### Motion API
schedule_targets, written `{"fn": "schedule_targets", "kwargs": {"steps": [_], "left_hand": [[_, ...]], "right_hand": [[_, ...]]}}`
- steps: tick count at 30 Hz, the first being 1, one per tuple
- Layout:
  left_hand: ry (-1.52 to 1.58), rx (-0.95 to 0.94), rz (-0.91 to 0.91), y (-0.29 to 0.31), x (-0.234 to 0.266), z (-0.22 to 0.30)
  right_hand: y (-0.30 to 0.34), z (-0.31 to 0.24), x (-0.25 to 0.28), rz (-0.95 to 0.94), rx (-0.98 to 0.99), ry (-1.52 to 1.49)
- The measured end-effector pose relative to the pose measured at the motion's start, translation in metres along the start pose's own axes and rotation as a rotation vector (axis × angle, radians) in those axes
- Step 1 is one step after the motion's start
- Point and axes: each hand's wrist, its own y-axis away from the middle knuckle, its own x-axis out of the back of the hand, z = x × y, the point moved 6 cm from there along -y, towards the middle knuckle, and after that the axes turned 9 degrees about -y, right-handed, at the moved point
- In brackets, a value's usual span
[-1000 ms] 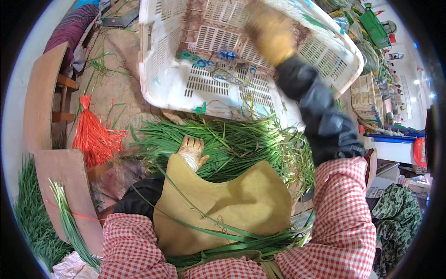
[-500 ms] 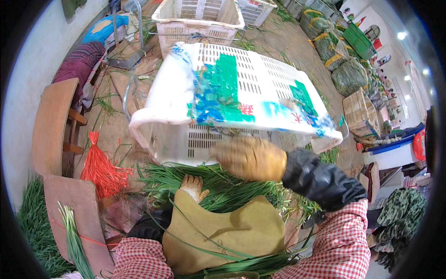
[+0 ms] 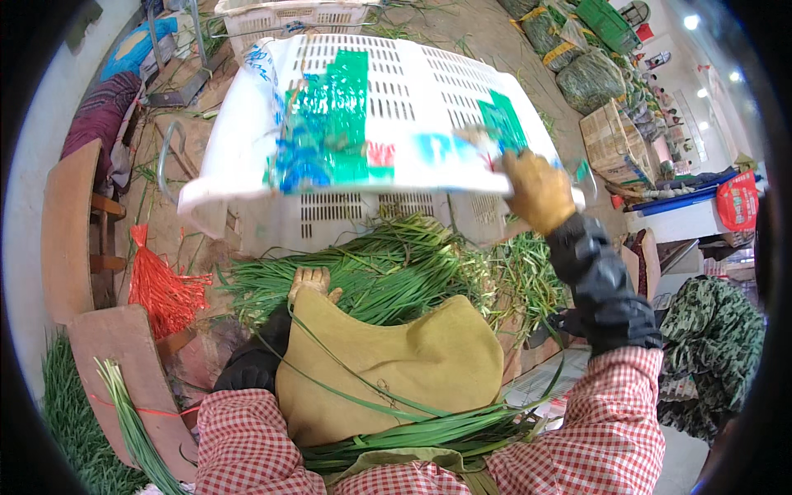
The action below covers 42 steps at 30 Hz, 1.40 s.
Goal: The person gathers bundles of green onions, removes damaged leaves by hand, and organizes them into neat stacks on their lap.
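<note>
While the right hand (image 3: 538,191), in a tan work glove, grips the near right edge of a white slatted plastic crate (image 3: 371,115), the crate hangs tilted above the ground with its underside turned toward the camera; the gloved fingers are curled tight around the rim. Patches of green and blue tape or paint mark the crate's base. Beneath its near edge lies a loose heap of long green chives (image 3: 388,272), spread across the ground right in front of the person. The left hand (image 3: 312,285), also gloved in tan, rests on the left part of this heap; its fingers look half bent on the stalks, though whether they hold any cannot be told. A mustard-yellow apron (image 3: 396,371) covers the person's lap just below the heap, with a few chive blades lying across it and a thicker bunch along its lower edge. Both arms wear dark oversleeves over red-and-white checked sleeves. At the left edge of the ground, a bundle of red ties (image 3: 161,289) lies near a wooden stool (image 3: 70,223), and a flat wooden board (image 3: 132,363) carries a small tied bunch of chives. A second white crate (image 3: 289,12) stands beyond the held one at the far edge. At the far right stand bundled green sacks (image 3: 590,78) and a cardboard box (image 3: 606,136)
</note>
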Motion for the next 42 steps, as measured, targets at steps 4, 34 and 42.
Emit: {"fn": "schedule_targets", "kwargs": {"steps": [4,34,42], "left_hand": [[-0.018,-0.013,0.147,0.005,0.008,0.001],[0.037,0.005,-0.111,0.002,0.025,-0.004],[0.083,0.024,0.104,-0.011,0.035,-0.021]], "right_hand": [[0.066,-0.007,0.007,-0.154,-0.138,0.028],[-0.068,-0.144,-0.103,0.217,0.598,-0.564],[0.028,-0.121,-0.183,-0.213,0.391,-0.677]]}}
